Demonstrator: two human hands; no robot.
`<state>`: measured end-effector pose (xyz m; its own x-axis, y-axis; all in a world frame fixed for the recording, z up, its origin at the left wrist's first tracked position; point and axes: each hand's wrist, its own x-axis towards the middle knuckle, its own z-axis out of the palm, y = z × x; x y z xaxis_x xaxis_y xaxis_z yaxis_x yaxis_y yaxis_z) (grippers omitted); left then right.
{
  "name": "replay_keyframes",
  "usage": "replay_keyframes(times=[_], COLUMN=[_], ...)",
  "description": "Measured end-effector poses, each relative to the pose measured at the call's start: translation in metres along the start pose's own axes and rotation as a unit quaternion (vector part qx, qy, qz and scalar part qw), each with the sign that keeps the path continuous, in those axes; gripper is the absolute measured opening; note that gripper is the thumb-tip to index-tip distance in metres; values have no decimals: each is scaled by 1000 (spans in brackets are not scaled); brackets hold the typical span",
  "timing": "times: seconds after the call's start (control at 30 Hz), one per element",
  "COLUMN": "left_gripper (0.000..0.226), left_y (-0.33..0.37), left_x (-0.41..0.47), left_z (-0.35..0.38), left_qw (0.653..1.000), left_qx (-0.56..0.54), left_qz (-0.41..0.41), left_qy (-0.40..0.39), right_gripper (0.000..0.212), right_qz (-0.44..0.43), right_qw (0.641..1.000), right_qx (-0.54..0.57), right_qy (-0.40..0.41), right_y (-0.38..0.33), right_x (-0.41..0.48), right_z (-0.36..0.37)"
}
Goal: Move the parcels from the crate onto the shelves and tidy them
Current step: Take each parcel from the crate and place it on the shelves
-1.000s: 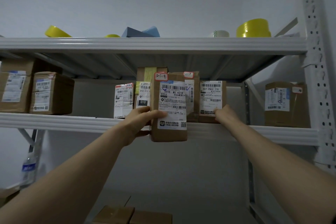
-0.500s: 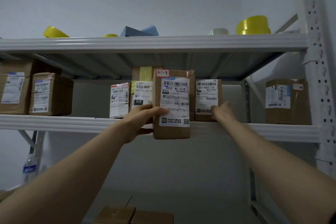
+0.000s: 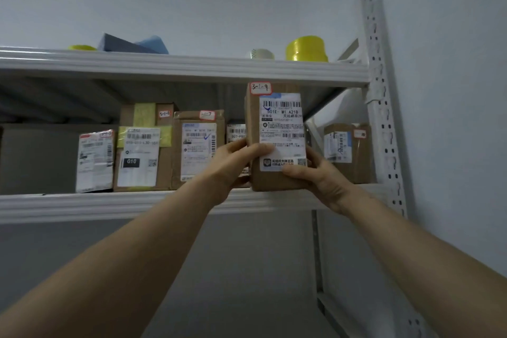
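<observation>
Nearest to us, two bare forearms rise from the lower corners of the frame toward the centre. The left hand (image 3: 233,164) and right hand (image 3: 321,175) hold one brown parcel (image 3: 279,123) between them. The fingers of both are curled round its lower sides, with thumbs pressed on the white label. The parcel stands upright, tagged 3-1-9, at the front lip of the middle shelf (image 3: 109,206) right of centre; we cannot tell whether its base rests there.

Behind it a row of parcels stands on that shelf: a white-labelled packet (image 3: 94,160), a box marked 010 (image 3: 140,156), a box tagged 3-1-7 (image 3: 197,148) and a small one (image 3: 236,132) half hidden. Another box (image 3: 347,151) stands at the far right, beside the upright post (image 3: 384,107).

On the top shelf (image 3: 164,66) we see a yellow tape roll (image 3: 306,48), a clear roll (image 3: 260,54) and something blue (image 3: 131,44).
</observation>
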<state>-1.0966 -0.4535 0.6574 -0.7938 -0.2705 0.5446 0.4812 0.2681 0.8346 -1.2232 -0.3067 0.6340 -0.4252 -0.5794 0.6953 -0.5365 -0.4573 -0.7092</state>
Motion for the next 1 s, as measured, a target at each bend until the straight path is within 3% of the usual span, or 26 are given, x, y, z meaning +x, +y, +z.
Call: replay_keyframes(times=[0.17, 0.33, 0.43, 0.63, 0.73, 0.87, 1.0], left_gripper=[40, 23, 17, 24, 49, 44, 48], left_y=[-12, -35, -42, -52, -57, -65, -73], left_x=[25, 45, 52, 64, 58, 53, 52], left_z=[37, 59, 64, 66, 66, 64, 63], left_qw=[998, 984, 963, 925, 877, 738, 681], left_qx=[2, 117, 205, 314, 420, 636, 692], left_qz=[52, 103, 130, 150, 182, 185, 186], left_qy=[46, 85, 117, 154, 148, 130, 151], right_gripper=[84, 76, 59, 43, 42, 40, 39], right_qz=[-14, 24, 47, 40, 13, 23, 35], right_qw=[995, 994, 992, 976, 958, 934, 916], right_qx=[5, 6, 0, -162, -239, -312, -360], right_qy=[97, 108, 119, 142, 158, 172, 173], right_y=[-9, 7, 23, 33, 32, 34, 36], right_x=[-1, 12, 20, 28, 30, 35, 38], right_z=[-37, -57, -61, -59, -51, -44, -38])
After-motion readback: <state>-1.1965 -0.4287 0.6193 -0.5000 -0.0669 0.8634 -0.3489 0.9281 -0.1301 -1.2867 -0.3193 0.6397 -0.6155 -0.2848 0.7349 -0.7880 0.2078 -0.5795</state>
